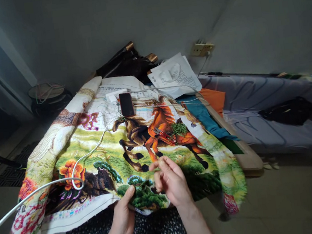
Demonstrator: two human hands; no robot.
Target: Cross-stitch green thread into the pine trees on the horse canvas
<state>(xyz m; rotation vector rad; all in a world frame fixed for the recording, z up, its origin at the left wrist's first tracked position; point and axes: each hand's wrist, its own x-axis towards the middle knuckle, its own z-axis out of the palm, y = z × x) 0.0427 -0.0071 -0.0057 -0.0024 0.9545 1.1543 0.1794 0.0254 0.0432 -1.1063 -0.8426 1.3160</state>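
A large cross-stitch cloth (95,135) with horses, flowers and trees spreads in front of me, both sides rolled up. My left hand (124,212) grips its near edge, thumb on top and fingers underneath, out of sight. Just above the dark green stitched trees, my right hand (171,179) is closed, thumb and forefinger pinched together. Whatever is in that pinch is too small to make out. A tangle of green thread (179,129) rests on the orange horse, beside what looks like a small red thread snipper (164,135).
A phone (126,104) lies on the far part of the cloth near a white cable (98,143) that loops across to the left. White plastic packets (175,76) sit at the back. To the right are teal fabric (201,115) and a covered couch (282,124).
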